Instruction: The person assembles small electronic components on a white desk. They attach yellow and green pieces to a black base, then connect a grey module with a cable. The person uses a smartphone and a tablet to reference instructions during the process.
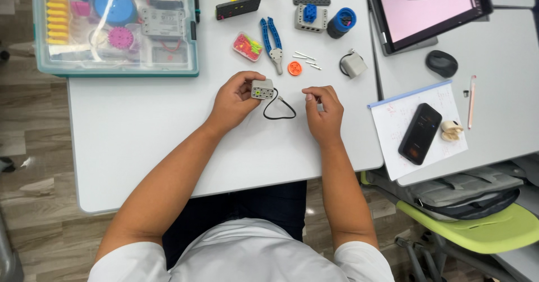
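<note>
Right hand pinched shut on cable end; left hand closed around small grey block above white surface. Block likely light, rigid: grip sides. Cable limp. Beyond: blue pliers, orange wheel.

From my remote seat I see a table with a smooth, matt pale-grey top, and beneath it a floor of wood-look planks with a dull grain. My left hand holds a small grey module of matt plastic with a thin black rubbery cable trailing from it. The storage box is clear, glossy plastic that catches glare. The pliers have blue plastic grips and dull metal jaws. The phone is glossy black glass lying on matt white paper. The mouse looks matt black plastic, and the chair seat smooth lime plastic.
</note>
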Available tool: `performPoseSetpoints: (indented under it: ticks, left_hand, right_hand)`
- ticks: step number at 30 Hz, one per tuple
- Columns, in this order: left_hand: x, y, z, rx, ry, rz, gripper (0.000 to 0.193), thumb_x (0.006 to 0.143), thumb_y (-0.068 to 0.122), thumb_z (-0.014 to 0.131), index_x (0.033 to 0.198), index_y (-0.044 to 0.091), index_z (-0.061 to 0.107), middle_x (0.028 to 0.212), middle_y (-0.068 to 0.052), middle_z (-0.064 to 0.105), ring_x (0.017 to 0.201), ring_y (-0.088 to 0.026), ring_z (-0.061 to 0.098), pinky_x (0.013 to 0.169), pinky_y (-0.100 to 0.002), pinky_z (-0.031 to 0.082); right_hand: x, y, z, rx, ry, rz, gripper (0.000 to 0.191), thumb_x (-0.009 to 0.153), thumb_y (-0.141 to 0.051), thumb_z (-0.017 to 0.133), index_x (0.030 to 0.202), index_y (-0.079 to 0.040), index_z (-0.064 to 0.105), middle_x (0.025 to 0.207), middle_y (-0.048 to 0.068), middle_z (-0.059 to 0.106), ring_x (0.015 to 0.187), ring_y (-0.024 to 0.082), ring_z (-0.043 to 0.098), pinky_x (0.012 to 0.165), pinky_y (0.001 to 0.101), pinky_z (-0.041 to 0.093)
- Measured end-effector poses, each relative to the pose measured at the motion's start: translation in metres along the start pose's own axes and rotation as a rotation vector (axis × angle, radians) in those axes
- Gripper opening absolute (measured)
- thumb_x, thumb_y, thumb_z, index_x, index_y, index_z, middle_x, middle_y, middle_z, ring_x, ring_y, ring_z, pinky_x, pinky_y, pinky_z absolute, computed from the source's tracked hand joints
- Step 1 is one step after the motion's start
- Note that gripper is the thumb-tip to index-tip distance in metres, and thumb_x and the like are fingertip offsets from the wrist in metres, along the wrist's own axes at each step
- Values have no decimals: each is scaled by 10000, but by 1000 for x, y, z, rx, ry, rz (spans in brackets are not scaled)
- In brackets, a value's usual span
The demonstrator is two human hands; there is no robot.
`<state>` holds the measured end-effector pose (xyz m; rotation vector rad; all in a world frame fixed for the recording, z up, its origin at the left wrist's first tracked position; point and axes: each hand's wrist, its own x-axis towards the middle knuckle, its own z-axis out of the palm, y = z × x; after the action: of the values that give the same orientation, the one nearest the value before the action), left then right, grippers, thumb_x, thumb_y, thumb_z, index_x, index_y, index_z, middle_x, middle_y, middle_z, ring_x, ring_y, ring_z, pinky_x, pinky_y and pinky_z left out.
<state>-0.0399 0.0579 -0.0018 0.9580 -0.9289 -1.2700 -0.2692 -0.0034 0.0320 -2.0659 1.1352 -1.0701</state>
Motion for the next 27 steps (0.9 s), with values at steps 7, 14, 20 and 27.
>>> performPoseSetpoints:
  ticks: [7, 14, 20, 27]
  left_hand:
    - [-1, -3, -10, -79, -25, -12, 418, 880, -131, 571, 1263, 36, 570, 1144, -84, 651, 1069, -144, 676, 966, -288, 586]
    - [-10, -5, -23, -144, -42, 23, 367, 916, -142, 583, 1237, 37, 574, 1157, -51, 622, 1103, -137, 617, 952, -298, 558]
    - [-5, -8, -37, -189, 203, 99, 455, 814, -180, 475, 1185, 59, 586, 1346, -58, 502, 1228, -173, 571, 1076, -341, 551]
    - [-5, 4, -26, -106, 160, 74, 417, 868, -145, 425, 1199, 65, 567, 1654, -178, 387, 1557, -313, 450, 1265, -383, 475]
  right_hand:
    - [69, -15, 37, -204, -134, -219, 137, 945, -65, 729, 1078, -99, 728, 1058, 57, 685, 1049, 252, 548, 949, 372, 462]
    - [103, -32, 104, -432, -228, -468, 436, 815, -173, 797, 1230, -103, 685, 1230, 80, 626, 1191, 325, 510, 1012, 482, 392]
    - [87, -4, 112, -230, -192, -464, 490, 770, -122, 756, 1244, -110, 635, 1260, 122, 583, 1197, 325, 571, 1040, 469, 456]
    - [53, 6, 89, 53, -222, -264, 415, 831, -55, 681, 1236, -87, 597, 1314, 164, 489, 1163, 327, 585, 1017, 406, 533]
